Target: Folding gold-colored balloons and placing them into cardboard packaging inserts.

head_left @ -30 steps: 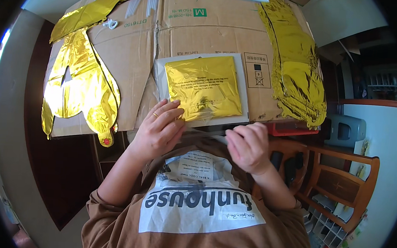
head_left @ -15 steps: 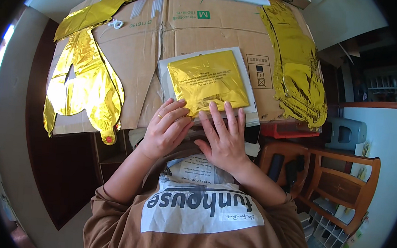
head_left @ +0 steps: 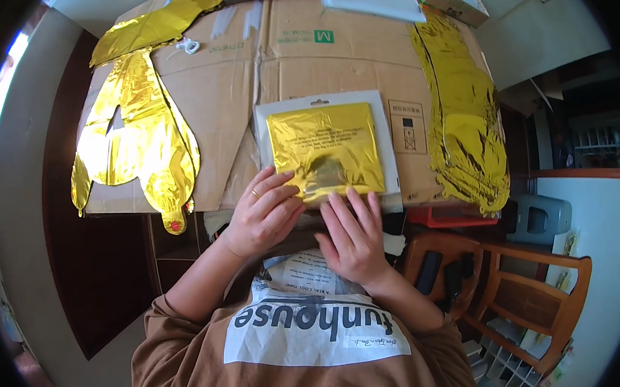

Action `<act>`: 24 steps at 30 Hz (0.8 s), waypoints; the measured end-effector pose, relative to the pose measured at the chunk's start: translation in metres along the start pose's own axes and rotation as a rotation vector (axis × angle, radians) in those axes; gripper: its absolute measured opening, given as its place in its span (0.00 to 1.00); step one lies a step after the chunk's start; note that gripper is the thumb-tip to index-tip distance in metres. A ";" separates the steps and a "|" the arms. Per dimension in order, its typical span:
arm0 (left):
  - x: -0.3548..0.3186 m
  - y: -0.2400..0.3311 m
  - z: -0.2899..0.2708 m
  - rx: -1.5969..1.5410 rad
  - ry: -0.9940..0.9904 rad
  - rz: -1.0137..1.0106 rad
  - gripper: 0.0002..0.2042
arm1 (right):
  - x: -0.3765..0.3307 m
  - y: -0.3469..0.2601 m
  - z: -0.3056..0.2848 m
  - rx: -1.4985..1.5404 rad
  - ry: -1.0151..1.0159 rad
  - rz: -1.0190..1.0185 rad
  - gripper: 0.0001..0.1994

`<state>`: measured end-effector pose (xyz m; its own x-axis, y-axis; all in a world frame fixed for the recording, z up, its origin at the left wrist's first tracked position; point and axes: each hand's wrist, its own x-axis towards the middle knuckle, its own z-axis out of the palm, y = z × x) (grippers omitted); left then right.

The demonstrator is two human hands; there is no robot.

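We see a folded gold foil balloon (head_left: 326, 151), shiny and creased, inside its clear packet (head_left: 392, 172) on flattened cardboard (head_left: 348, 59), our left hand (head_left: 264, 215) and right hand (head_left: 351, 238) pressing its near edge with fingers spread flat.

Left hand (head_left: 264, 215) flat, fingers spread, ring on one finger, right hand (head_left: 354, 236) flat beside it, palm down, fingers extended forward, both forearms rising from lower edge, brown sleeves

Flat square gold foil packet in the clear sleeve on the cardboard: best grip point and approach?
Probably the near edge of the flat square gold foil packet, approached from the person's side. It lies flat on the cardboard sheet, and the left hand and right hand have fingertips there; pinch the thin overhanging edge.
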<state>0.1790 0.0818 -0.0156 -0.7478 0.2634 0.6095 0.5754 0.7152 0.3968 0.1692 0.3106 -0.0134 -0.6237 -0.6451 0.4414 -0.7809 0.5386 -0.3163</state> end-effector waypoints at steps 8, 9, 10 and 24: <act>-0.003 -0.003 -0.002 0.079 0.013 0.020 0.12 | 0.092 0.029 -0.056 0.186 0.212 -0.185 0.04; -0.001 -0.002 -0.002 0.085 0.028 0.030 0.12 | 0.124 0.032 -0.052 0.215 0.155 -0.152 0.04; 0.001 -0.002 -0.004 0.060 0.008 0.045 0.12 | 0.157 0.038 -0.035 0.339 0.107 -0.079 0.03; 0.004 -0.016 -0.001 -0.137 -0.014 0.052 0.12 | 0.400 0.066 0.121 -0.199 -0.415 0.442 0.17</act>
<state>0.1668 0.0704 -0.0185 -0.7196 0.3077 0.6225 0.6529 0.6051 0.4556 -0.1362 0.0224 0.0409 -0.8780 -0.4736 -0.0697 -0.4504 0.8666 -0.2148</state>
